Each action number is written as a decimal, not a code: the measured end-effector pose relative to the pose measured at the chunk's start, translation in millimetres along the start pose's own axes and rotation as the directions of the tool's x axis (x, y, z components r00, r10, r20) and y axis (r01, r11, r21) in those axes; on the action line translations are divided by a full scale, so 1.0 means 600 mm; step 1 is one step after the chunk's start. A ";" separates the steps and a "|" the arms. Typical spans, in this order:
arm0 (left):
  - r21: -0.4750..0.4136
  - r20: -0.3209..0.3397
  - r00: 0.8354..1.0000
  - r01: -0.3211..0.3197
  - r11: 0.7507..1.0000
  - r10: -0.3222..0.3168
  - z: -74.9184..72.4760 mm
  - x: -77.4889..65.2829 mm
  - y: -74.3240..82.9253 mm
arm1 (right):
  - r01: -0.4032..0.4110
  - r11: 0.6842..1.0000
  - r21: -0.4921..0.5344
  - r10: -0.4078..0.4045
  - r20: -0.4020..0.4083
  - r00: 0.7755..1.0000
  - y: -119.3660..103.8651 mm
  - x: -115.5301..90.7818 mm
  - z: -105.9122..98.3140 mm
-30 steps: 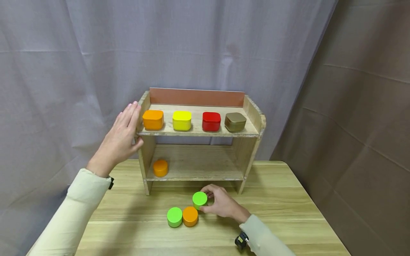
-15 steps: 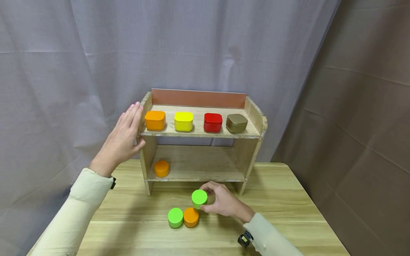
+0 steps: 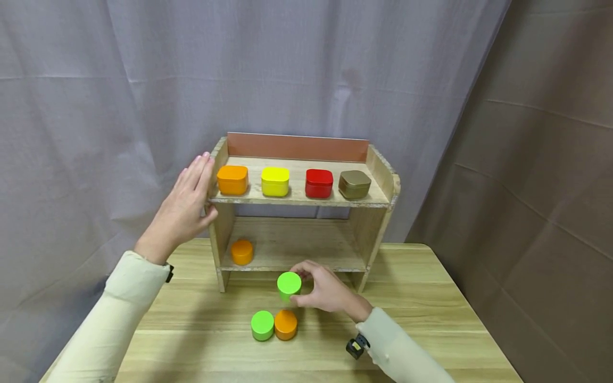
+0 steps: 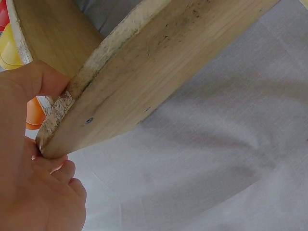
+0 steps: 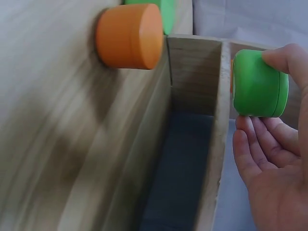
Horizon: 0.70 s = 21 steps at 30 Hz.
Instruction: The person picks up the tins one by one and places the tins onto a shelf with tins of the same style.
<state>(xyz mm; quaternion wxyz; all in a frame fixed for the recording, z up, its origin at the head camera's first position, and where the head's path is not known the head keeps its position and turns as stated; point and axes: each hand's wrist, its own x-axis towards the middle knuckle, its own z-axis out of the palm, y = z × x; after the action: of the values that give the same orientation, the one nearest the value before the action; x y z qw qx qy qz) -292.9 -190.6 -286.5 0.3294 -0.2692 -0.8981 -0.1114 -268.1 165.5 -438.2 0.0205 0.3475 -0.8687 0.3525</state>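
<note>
While one green tub (image 3: 289,285) sits raised before the wooden shelf (image 3: 297,242), pinched in right hand (image 3: 325,290), left hand (image 3: 182,205) grips the shelf's left side panel (image 4: 134,82). On table (image 3: 431,319): second green tub (image 3: 262,325) beside orange tub (image 3: 286,325). Lower level: small orange cylinder (image 3: 241,252). Up top: orange box (image 3: 232,180), yellow box (image 3: 275,182), red box (image 3: 319,183), olive box (image 3: 354,184).

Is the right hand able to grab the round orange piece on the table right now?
Probably not, because the right hand is holding a round green piece. If that were put down, it likely could: nothing seems to cover the round orange piece.
</note>
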 end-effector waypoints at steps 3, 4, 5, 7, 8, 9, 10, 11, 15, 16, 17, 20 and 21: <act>0.001 0.005 1.000 0.002 1.000 -0.002 0.000 0.000 0.001 | 0.011 1.000 0.016 -0.010 -0.019 1.000 -0.003 0.013 -0.002; 0.002 0.005 1.000 0.002 1.000 -0.002 0.000 0.000 0.001 | 0.013 1.000 0.016 -0.013 -0.026 1.000 -0.004 0.018 -0.002; 0.002 0.005 1.000 0.002 1.000 -0.003 0.000 0.000 0.001 | 0.012 1.000 0.016 -0.011 -0.031 0.999 -0.005 0.022 -0.003; 0.002 0.004 1.000 0.003 1.000 -0.003 0.000 0.000 0.001 | 0.007 1.000 0.018 -0.007 -0.043 0.999 -0.006 0.032 -0.003; 0.001 0.002 1.000 0.003 1.000 -0.003 0.000 -0.001 0.001 | 0.005 1.000 0.026 -0.004 -0.048 0.999 -0.008 0.036 -0.004; 0.000 -0.001 1.000 0.003 1.000 -0.003 0.000 -0.001 0.001 | 0.000 1.000 0.028 0.002 -0.054 0.999 -0.009 0.041 -0.004; 0.000 -0.001 1.000 0.003 1.000 -0.003 0.000 -0.001 0.001 | -0.007 0.999 0.037 0.009 -0.058 0.998 -0.011 0.045 -0.004; 0.000 -0.002 1.000 0.003 1.000 -0.003 0.000 -0.001 0.001 | -0.010 0.999 0.042 0.012 -0.066 0.998 -0.012 0.050 -0.004; -0.001 -0.002 1.000 0.003 1.000 -0.003 0.001 -0.001 0.000 | -0.032 0.998 0.060 0.037 -0.099 0.994 -0.017 0.065 0.001; 0.000 0.000 1.000 0.003 1.000 -0.003 0.001 -0.001 0.000 | -0.036 0.997 0.066 0.043 -0.105 0.994 -0.017 0.069 0.002; 0.000 0.000 1.000 0.003 1.000 -0.003 0.001 0.000 0.000 | -0.043 0.997 0.067 0.050 -0.113 0.992 -0.017 0.072 0.004; 0.003 0.002 1.000 0.002 1.000 -0.002 0.001 0.000 0.000 | -0.065 0.995 0.070 0.074 -0.136 0.988 -0.016 0.082 0.010; 0.004 0.002 1.000 0.001 1.000 -0.001 0.001 0.000 0.000 | -0.070 0.995 0.068 0.079 -0.145 0.986 -0.015 0.085 0.011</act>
<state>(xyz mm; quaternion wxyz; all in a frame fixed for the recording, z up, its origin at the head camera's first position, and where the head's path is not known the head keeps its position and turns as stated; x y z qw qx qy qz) -293.0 -190.3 -286.7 0.3291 -0.2680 -0.8988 -0.1093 -299.8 126.3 -423.5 0.0608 0.2881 -0.8657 0.4047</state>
